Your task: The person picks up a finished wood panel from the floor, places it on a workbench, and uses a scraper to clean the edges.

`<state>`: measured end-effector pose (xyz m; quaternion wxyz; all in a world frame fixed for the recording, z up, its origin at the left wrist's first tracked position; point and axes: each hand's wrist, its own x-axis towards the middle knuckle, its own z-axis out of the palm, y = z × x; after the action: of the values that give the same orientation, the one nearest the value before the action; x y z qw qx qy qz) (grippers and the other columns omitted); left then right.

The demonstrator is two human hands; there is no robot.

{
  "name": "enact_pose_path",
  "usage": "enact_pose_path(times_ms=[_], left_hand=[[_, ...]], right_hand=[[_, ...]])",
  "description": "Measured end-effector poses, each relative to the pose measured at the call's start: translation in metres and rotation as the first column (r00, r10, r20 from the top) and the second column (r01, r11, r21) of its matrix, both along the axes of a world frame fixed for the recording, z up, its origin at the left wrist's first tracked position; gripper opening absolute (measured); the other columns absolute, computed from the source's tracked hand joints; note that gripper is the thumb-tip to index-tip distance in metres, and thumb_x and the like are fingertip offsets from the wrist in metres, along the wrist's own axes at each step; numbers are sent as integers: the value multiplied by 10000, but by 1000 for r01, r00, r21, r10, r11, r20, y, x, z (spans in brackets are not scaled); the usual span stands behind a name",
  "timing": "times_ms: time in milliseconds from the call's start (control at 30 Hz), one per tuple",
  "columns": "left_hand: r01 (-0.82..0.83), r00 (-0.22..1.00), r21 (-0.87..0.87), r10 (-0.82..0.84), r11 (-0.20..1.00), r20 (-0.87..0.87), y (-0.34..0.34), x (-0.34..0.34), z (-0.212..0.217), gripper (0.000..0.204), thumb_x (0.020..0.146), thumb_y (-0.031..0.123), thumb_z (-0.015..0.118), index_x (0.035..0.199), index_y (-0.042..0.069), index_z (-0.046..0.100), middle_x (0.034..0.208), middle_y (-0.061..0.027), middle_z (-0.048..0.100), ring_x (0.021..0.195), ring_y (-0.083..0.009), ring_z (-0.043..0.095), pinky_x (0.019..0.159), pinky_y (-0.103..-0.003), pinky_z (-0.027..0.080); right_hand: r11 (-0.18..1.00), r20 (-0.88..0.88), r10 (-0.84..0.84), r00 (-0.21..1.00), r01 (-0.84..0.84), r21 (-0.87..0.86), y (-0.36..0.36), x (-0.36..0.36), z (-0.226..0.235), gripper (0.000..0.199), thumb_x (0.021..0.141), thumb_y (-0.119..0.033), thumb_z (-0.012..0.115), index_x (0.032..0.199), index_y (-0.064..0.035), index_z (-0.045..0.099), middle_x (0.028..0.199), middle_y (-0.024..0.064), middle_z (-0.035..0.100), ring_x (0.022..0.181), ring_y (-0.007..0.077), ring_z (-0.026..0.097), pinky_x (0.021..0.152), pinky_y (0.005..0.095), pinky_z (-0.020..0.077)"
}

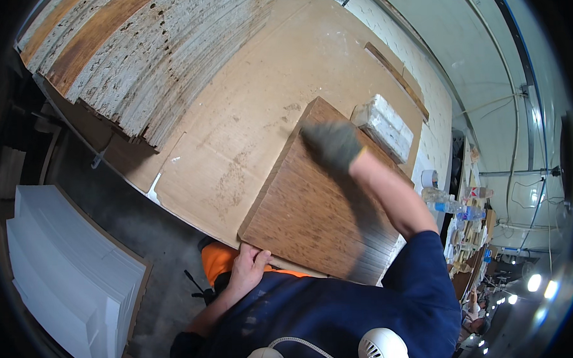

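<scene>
A stack of dark brown wood-grain boards (313, 206) lies at a slant on the cardboard-covered table in front of me. My left hand (248, 268) is bare and closes on the stack's near left corner, thumb and fingers pressed at its edge. Over the far part of the top board is my right hand (333, 146), in a dark grey-green work glove. Motion smears its fingers, so I cannot tell whether they hold anything. Just beyond the right hand, a white wrapped block (384, 126) rests on the cardboard.
A tall stack of white and brown planks (168, 54) occupies the table's far left. White sheets (75, 275) are piled lower down at left. A thin brown strip (396, 80) lies along the far right. Plastic bottles (448, 205) and a tape roll (429, 178) stand at right.
</scene>
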<state>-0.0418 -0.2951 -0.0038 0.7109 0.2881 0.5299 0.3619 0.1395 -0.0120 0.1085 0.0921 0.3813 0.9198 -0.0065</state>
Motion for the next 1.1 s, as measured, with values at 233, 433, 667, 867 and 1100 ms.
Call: enact_pose_path(times_ms=[233, 433, 667, 867, 1100], left_hand=[[1, 999, -16, -1, 1000, -33, 2, 0, 8, 338, 918, 106, 497, 1172, -54, 343, 922, -170, 648, 813, -210, 665, 752, -318, 518], [-22, 999, -6, 22, 1000, -31, 3, 4, 8, 335, 915, 132, 513, 1145, -52, 355, 927, -168, 650, 802, -227, 668, 743, -326, 510], [-23, 998, 37, 25, 999, -64, -2, 4, 0, 370, 917, 199, 528, 1134, -51, 362, 899, -160, 656, 792, -240, 669, 748, -337, 509], [7, 996, 27, -5, 1000, -85, 1, 2, 3, 357, 919, 186, 524, 1130, -52, 360, 886, -165, 654, 785, -228, 672, 723, -332, 523], [-25, 997, 32, 27, 999, -68, 2, 3, 6, 334, 918, 179, 527, 1103, -49, 370, 881, -158, 656, 784, -220, 673, 719, -330, 527]], right_hand=[[993, -125, 114, 986, -116, -5, -40, -28, 17, 375, 816, -258, 571, 1169, -137, 537, 823, 106, 634, 655, 258, 622, 522, 376, 485], [993, -62, 73, 995, -78, -92, -29, -14, 5, 185, 819, -193, 536, 973, -90, 541, 641, 134, 586, 605, 297, 617, 533, 405, 490], [983, -88, -164, 983, 155, -98, -23, -39, 22, 163, 859, -177, 477, 979, -125, 574, 656, 103, 615, 582, 268, 628, 466, 397, 470], [957, 12, 258, 966, -254, -139, -56, -30, -1, 253, 857, -216, 495, 1081, -113, 552, 704, 113, 645, 570, 300, 623, 468, 392, 475], [930, -192, -363, 912, 343, -133, 4, -12, 15, 340, 886, -318, 491, 1178, -143, 501, 764, 168, 630, 701, 347, 618, 609, 458, 471]])
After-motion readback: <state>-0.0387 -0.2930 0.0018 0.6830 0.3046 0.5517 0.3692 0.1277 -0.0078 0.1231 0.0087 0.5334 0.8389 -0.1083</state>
